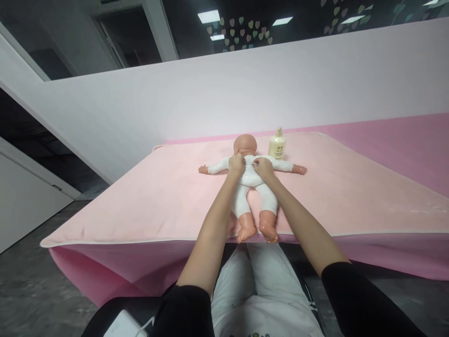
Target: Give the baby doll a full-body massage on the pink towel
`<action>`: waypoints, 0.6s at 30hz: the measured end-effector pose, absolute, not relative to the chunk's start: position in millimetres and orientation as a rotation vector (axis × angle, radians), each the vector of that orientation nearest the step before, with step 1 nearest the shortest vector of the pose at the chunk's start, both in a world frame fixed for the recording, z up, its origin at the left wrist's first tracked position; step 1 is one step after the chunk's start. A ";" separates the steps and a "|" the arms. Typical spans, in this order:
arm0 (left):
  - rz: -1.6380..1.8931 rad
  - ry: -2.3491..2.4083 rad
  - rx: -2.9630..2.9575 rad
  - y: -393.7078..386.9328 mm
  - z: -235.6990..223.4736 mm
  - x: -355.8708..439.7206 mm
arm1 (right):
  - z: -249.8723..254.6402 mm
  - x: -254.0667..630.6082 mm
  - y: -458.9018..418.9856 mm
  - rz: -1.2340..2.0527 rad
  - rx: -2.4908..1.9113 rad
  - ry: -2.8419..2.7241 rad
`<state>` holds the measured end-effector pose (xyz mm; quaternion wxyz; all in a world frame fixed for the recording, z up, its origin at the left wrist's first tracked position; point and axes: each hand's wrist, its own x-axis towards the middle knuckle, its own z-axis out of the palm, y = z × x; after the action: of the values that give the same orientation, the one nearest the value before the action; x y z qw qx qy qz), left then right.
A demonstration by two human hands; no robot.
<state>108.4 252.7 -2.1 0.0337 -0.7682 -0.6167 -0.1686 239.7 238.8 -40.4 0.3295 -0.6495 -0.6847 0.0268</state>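
Observation:
A baby doll (250,177) with a white cloth body lies stretched out, its bald head away from me and its feet at the table's near edge. Its arms spread to both sides. My left hand (237,164) is closed at the doll's upper body, just below the neck on the left. Close beside it on the right, my right hand (263,167) is closed in a pinch, with a thin white bit showing at its fingertips. What the fingers of either hand hold is too small to make out. A pale yellow pump bottle (277,146) stands behind the doll's right-side arm.
A light pink mat (157,196) covers much of the table, over a darker pink cloth (403,145). A white wall (280,89) with dark glass above rises behind. A white device (125,324) with a cable lies at the lower left.

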 end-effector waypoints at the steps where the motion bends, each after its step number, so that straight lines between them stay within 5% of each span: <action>1: -0.537 -1.892 -2.364 251.3 -3.5 107.7 | -40.4 239.7 237.2 0.060 -1.683 -1.796; 9: -0.682 -1.919 -2.432 247.8 -6.6 101.1 | -31.7 235.1 241.1 -0.191 -1.395 -1.788; 18: -0.757 -2.000 -2.414 244.6 -8.5 102.1 | -42.3 240.7 273.9 0.222 -1.604 -1.677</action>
<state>102.1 244.6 -8.5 -0.0415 -0.7479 -0.6195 -0.2347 240.7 273.9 -42.3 0.3942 -0.6322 -0.6612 0.0876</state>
